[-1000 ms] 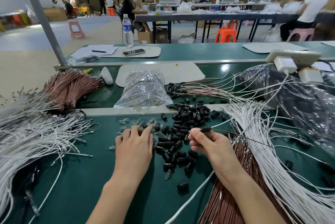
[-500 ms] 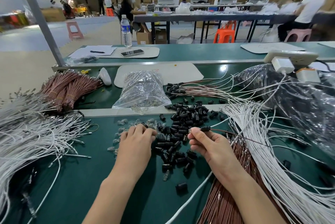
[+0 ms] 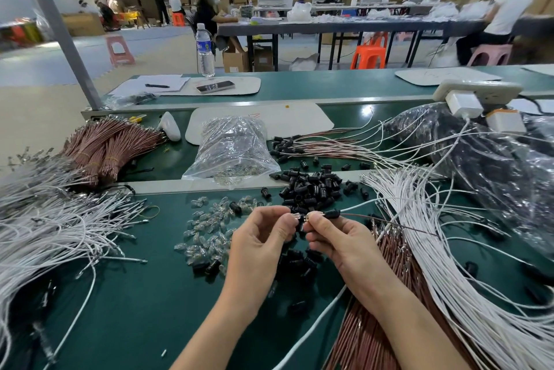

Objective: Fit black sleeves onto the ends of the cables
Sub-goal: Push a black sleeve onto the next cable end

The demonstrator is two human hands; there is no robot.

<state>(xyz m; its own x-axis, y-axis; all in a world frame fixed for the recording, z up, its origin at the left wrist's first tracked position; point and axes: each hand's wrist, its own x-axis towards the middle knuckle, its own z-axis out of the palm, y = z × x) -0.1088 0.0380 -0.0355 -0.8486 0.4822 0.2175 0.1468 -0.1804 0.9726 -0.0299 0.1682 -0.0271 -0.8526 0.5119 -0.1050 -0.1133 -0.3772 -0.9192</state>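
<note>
Green desk [image 3: 135, 294]: right grip [image 3: 338, 239] pinches cable [image 3: 386, 220] end, black sleeve [image 3: 331, 214] just beyond, lengthwise on cable; left grip [image 3: 260, 239] pinches clear part [image 3: 295, 216] opposite.

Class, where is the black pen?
Head view, upper left: the black pen lies on the white papers, just left of the phone, near the water bottle.

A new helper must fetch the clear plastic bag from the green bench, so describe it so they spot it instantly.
On the green bench, look beyond the metal divider rail, before the white mat. The clear plastic bag sits between the tied brown cable bundles and the loose black sleeves; unlike the bigger bag at right, it looks pale, not dark.
</note>
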